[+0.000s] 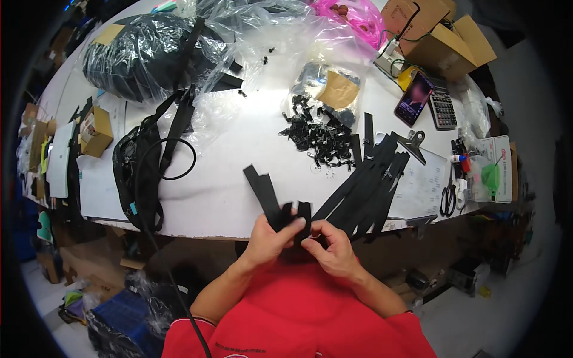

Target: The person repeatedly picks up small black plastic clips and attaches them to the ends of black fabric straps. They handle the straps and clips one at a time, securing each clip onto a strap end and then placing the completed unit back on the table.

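Observation:
Close to the table's front edge, my left hand [268,240] is closed around black zipper tape [260,186], whose flat ends stick up beyond the fingers. My right hand [332,247] faces it in a pinch, beside another short upright black tape end [304,216]. What sits between its fingertips is too small and hidden to make out. Just right of my hands, a bundle of long black zipper tapes [367,191] lies fanned across the front edge. Beyond them is a loose pile of small black zipper sliders [319,131], spilling from a clear plastic bag [304,77].
A black bag [138,161] with straps and a looped black cable [194,156] lies left. Behind it sits a plastic-wrapped black bundle [140,56]. On the right are a bulldog clip [416,143], phone [413,99], calculator [443,110], scissors [447,198] and open cardboard box [450,51].

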A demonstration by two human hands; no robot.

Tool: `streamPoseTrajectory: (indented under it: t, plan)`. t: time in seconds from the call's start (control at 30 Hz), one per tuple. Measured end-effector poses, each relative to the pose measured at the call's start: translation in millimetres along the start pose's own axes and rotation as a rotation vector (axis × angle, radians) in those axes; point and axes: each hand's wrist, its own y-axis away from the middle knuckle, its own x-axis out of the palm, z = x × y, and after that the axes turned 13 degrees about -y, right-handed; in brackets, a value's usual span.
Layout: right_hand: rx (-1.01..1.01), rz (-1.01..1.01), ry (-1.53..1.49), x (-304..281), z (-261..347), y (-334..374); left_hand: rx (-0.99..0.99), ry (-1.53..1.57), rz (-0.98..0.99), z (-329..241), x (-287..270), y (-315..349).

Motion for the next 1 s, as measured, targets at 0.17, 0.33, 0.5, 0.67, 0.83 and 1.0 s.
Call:
streamPoseTrajectory:
  t: [0.17,0.33,0.5,0.67,0.83,1.0]
  plan:
    - [0.058,-0.045,-0.148,3,1,-2,0.208,-0.317,-0.004,-5,-12,5]
    - [-0.023,-0.059,-0.142,7,2,-7,0.269,-0.180,-0.122,10,-13,8]
    - [0.120,0.029,-0.146,16,5,3,0.407,-0.020,-0.349,-16,-2,6]
    - [0.005,0.098,0.030,12,8,-1,0.516,-0.255,-0.269,3,-16,5]
    - [-0.043,-0.142,-0.169,27,9,-16,0.825,-0.384,-0.240,12,-12,-2]
    - [-0.070,-0.148,-0.158,24,6,-18,0.692,-0.321,-0.150,10,-17,6]
